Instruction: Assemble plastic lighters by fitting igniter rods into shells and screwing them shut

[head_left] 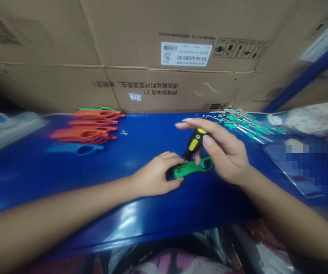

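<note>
the green plastic housing (194,167) lies at the centre of the frame, flat on the blue tabletop (129,152), its looped end towards the right. the left hand (159,175) is narrowed around its left end, thumb on the near side and fingers on the far side. the right hand (230,156) holds a black-and-yellow screwdriver (194,144) tilted above it, thumb against the handle and index finger reaching past the cap; the thin blade runs down to the housing's left part, near the left fingertips. whether the tip is seated in a hole is too blurred to tell.

this piece looks partway through, i judge, since the tool is at it and both hands are busy there. how much of it is already fastened or loosened cannot be read.

in the upper left of the frame lie similar pieces: a stack of orange-red housings (88,134), a blue housing (76,149) in front and another green housing (99,108) behind. whether these are done or waiting, the view does not say. at upper right, thin metal rods with teal fittings (240,125) lie in a loose heap, apart from any housing, so those seem not yet fitted.
</note>
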### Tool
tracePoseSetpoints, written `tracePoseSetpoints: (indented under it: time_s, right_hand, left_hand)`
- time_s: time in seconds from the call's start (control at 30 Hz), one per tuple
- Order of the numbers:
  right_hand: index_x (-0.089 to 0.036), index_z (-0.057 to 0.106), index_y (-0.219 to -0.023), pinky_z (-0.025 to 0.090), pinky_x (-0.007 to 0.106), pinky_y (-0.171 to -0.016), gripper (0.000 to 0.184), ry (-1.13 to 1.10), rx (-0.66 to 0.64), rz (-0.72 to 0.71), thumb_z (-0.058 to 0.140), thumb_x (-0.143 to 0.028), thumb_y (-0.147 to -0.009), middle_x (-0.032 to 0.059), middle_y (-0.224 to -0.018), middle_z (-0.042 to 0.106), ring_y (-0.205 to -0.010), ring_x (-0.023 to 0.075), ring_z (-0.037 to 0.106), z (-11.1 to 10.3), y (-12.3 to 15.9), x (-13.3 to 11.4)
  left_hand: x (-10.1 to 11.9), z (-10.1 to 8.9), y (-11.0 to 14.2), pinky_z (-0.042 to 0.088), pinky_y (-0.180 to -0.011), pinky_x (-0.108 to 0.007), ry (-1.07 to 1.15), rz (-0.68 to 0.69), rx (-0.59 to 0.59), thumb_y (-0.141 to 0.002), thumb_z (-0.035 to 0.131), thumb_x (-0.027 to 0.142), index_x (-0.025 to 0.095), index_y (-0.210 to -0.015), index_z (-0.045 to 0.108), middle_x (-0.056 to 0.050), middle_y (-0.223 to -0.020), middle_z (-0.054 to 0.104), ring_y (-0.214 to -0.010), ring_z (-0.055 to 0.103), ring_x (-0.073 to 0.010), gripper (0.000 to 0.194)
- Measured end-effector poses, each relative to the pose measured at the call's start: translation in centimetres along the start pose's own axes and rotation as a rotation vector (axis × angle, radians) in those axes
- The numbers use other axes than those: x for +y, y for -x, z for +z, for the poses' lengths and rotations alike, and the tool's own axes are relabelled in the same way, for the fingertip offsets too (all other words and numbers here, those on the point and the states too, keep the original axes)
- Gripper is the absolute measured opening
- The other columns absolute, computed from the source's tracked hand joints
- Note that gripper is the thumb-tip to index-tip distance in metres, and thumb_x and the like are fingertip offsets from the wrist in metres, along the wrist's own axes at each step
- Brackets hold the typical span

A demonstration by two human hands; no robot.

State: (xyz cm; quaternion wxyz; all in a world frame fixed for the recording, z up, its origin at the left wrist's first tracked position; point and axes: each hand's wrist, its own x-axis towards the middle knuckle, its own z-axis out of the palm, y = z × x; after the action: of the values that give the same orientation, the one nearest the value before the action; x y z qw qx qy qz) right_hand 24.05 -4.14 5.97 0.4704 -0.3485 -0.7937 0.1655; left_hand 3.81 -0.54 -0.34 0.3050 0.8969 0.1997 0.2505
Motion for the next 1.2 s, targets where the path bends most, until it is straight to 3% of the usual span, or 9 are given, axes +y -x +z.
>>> tracePoseSetpoints:
  time_s: [0.07,0.2,0.4,0.47,0.6,0.8,0.87,1.0,1.2]
  right_hand:
    - [-0.027,0.059,-0.134,0.055,0.026,-0.053,0.034,-0.069,-0.018,0.001,0.049,-0.027,-0.101,0.0065,-0.113,0.071,-0.064,0.0119,0.064,-0.21,-0.18,-0.02]
    - [-0.028,0.073,-0.111,0.057,0.032,-0.062,0.025,0.185,0.175,-0.204,0.074,-0.029,-0.086,0.0041,-0.089,0.073,-0.072,0.0181,0.065,-0.49,-0.55,0.23]
    - [-0.027,0.052,-0.144,0.057,0.032,-0.06,0.042,0.079,0.003,-0.06,0.045,-0.028,-0.102,0.0094,-0.118,0.07,-0.074,0.0162,0.066,-0.58,-0.12,0.05]
    - [-0.024,0.06,-0.134,0.056,0.029,-0.059,0.035,0.017,-0.02,-0.068,0.051,-0.028,-0.1,0.0081,-0.107,0.072,-0.074,0.0157,0.066,-0.59,-0.23,-0.02]
    - [-0.023,0.073,-0.102,0.054,0.031,-0.062,0.017,0.223,0.159,-0.275,0.073,-0.029,-0.086,0.003,-0.078,0.07,-0.069,0.0169,0.063,-0.63,-0.67,0.19]
    - [-0.025,0.046,-0.148,0.059,0.037,-0.076,0.046,0.141,-0.051,-0.092,0.044,-0.027,-0.102,0.0113,-0.127,0.066,-0.094,0.0208,0.069,-0.65,-0.3,0.28]
    - [-0.025,0.052,-0.142,0.059,0.032,-0.068,0.043,0.085,-0.072,-0.073,0.051,-0.029,-0.099,0.0095,-0.119,0.069,-0.086,0.0187,0.068,-0.62,-0.2,0.36]
    - [-0.025,0.069,-0.115,0.052,0.026,-0.054,0.031,0.247,0.112,-0.181,0.075,-0.029,-0.085,0.0035,-0.096,0.072,-0.063,0.0128,0.059,-0.53,-0.3,0.46]
    - [-0.024,0.056,-0.137,0.058,0.028,-0.063,0.038,0.075,-0.011,-0.017,0.051,-0.025,-0.099,0.0092,-0.12,0.068,-0.078,0.0146,0.066,-0.52,-0.37,0.11]
  left_hand:
    - [-0.02,-0.01,0.01,0.052,-0.095,-0.039,-0.002,-0.003,0.001,-0.083,0.069,0.021,0.018,-0.114,0.066,-0.007,-0.11,0.068,-0.104,0.062,-0.0235,0.031]
    - [-0.13,0.01,0.06,0.052,-0.095,-0.04,-0.002,0.016,0.017,-0.082,0.068,0.02,0.019,-0.114,0.065,-0.007,-0.109,0.068,-0.106,0.062,-0.0238,0.032]
    - [-0.09,-0.02,0.01,0.052,-0.096,-0.04,0.001,0.001,-0.003,-0.083,0.068,0.021,0.018,-0.117,0.064,-0.008,-0.111,0.068,-0.106,0.062,-0.0241,0.035]
    - [-0.07,-0.01,-0.01,0.052,-0.096,-0.04,-0.002,-0.001,0.003,-0.083,0.069,0.021,0.018,-0.113,0.065,-0.008,-0.111,0.068,-0.106,0.062,-0.0242,0.031]
    - [-0.07,-0.03,-0.02,0.051,-0.096,-0.04,0.004,0.011,0.005,-0.082,0.068,0.02,0.019,-0.112,0.066,-0.007,-0.111,0.068,-0.106,0.062,-0.0237,0.03]
    - [-0.02,-0.11,-0.02,0.051,-0.097,-0.04,0.001,-0.001,-0.007,-0.083,0.068,0.021,0.019,-0.118,0.065,-0.008,-0.111,0.068,-0.107,0.062,-0.0244,0.036]
    - [-0.01,-0.1,-0.01,0.051,-0.098,-0.041,0.005,-0.001,-0.007,-0.083,0.068,0.02,0.019,-0.116,0.065,-0.008,-0.112,0.068,-0.108,0.062,-0.0246,0.033]
    - [-0.04,-0.05,0.0,0.051,-0.097,-0.04,0.006,0.01,0.006,-0.082,0.068,0.019,0.019,-0.112,0.066,-0.008,-0.111,0.068,-0.106,0.062,-0.024,0.03]
    - [0.01,-0.09,-0.06,0.051,-0.097,-0.04,-0.003,0.006,-0.011,-0.083,0.068,0.02,0.018,-0.12,0.064,-0.008,-0.11,0.068,-0.107,0.061,-0.0242,0.037]
